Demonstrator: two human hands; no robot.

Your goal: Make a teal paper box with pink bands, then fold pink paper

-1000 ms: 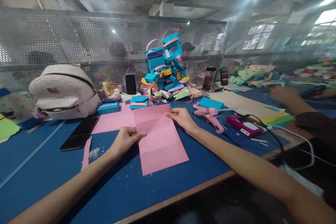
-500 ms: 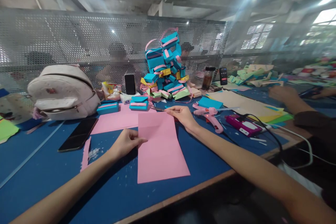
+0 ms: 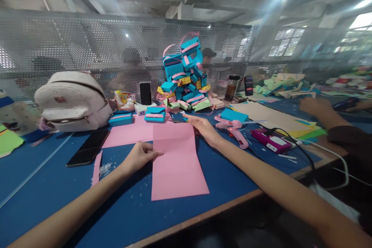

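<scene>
A sheet of pink paper (image 3: 177, 166) with faint crease lines lies upright before me on the blue table. My left hand (image 3: 141, 157) is closed in a pinch on its left edge, thumb over the paper. At the top right corner of the sheet is my right hand (image 3: 205, 130), its fingers stretched out to the left and looking loosely apart. Behind the sheet, more pink paper (image 3: 124, 135) lies flat under two small blue paper boxes with pink bands, one a box (image 3: 155, 115) near the sheet's top, the other a box (image 3: 120, 118) farther left.
A pink glue gun (image 3: 234, 127) and a purple power strip (image 3: 270, 140) with cables lie to the right. Behind stands a tall pile of blue paper boxes (image 3: 186, 73). On the left are a black phone (image 3: 88, 148) and a white backpack (image 3: 72, 102). A co-worker's hand (image 3: 315, 107) shows at far right.
My right hand's fingers have lifted and straightened slightly at the paper's top right corner. My left hand keeps its pinch. The view has shifted a little.
</scene>
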